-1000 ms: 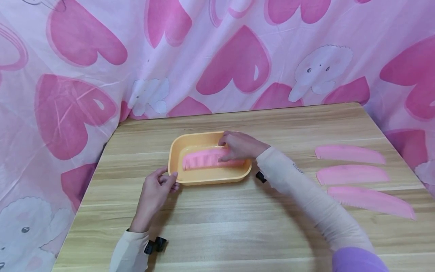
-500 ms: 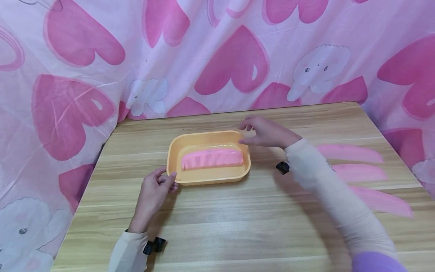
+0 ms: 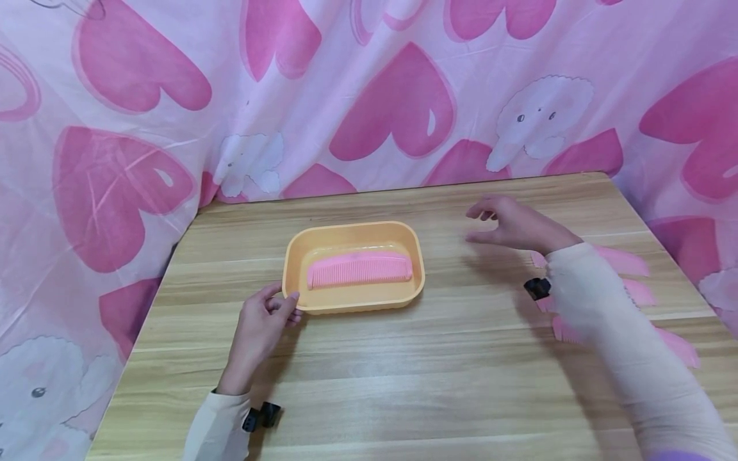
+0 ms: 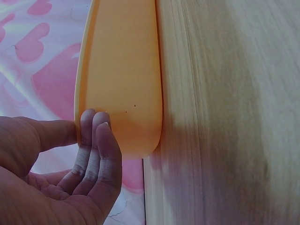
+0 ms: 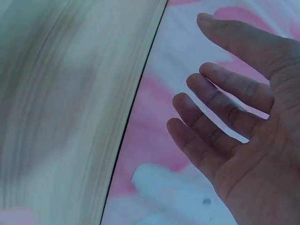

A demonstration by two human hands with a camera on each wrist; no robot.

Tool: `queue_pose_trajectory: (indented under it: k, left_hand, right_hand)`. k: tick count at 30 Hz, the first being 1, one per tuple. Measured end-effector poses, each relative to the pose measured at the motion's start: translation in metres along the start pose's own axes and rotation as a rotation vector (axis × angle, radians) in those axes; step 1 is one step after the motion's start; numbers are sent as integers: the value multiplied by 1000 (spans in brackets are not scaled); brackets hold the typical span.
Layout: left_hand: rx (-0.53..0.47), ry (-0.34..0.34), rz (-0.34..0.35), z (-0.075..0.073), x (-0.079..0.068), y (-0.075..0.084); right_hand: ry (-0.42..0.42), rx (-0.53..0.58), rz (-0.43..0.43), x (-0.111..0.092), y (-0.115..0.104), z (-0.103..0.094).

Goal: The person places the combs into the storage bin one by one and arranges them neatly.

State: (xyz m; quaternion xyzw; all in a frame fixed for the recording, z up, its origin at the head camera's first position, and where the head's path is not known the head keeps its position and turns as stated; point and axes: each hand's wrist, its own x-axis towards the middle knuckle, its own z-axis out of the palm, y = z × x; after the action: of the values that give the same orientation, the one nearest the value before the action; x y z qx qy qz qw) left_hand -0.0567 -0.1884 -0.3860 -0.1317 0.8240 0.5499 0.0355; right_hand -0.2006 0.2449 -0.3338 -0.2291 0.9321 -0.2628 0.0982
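Observation:
A pink comb (image 3: 360,269) lies flat inside a yellow-orange plastic tray (image 3: 353,303) in the middle of the table. My left hand (image 3: 262,326) pinches the tray's near left corner, thumb on the rim and fingers against the outer wall; the left wrist view shows this grip on the tray (image 4: 119,70) closely. To the right of the tray, my right hand (image 3: 513,221) hovers over the table with nothing in it. Its fingers (image 5: 206,93) are spread and relaxed in the right wrist view. Under my right forearm lie three more pink combs, partly hidden, the top comb (image 3: 623,261) farthest back.
The wood-grain table (image 3: 403,384) ends at a back edge against a pink curtain (image 3: 392,96) with hearts. More curtain hangs on both sides. The middle comb (image 3: 640,292) and the nearest comb (image 3: 679,346) lie near the table's right side.
My right hand has let go of the comb in the tray, come out of it and moved right toward the other combs. The left hand and tray have stayed in place.

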Motion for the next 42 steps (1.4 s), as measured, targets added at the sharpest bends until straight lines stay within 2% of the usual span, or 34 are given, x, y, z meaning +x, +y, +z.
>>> queue_pose_trajectory:
  k: [12,17,26,31,36,42]
  left_hand:
    - [12,-3,8,0,0,0]
    - [16,-5,14,0,1,0]
    - [20,-6,6,-1,0,1]
    - [12,-9,18,-1,0,1]
    - [18,-10,16,-1,1,1]
    - [17,-13,15,-1,0,1]
  right_hand:
    - [32,-24,118,-47,60,-20]
    - [42,-70,146,-69,90,-27]
    - [115,-127,167,-112,143,-34]
    - [114,-139,223,-128,162,-38]
    - [75,-143,286,-136,176,-39]
    - [79,-162,253,-140,186,-36]
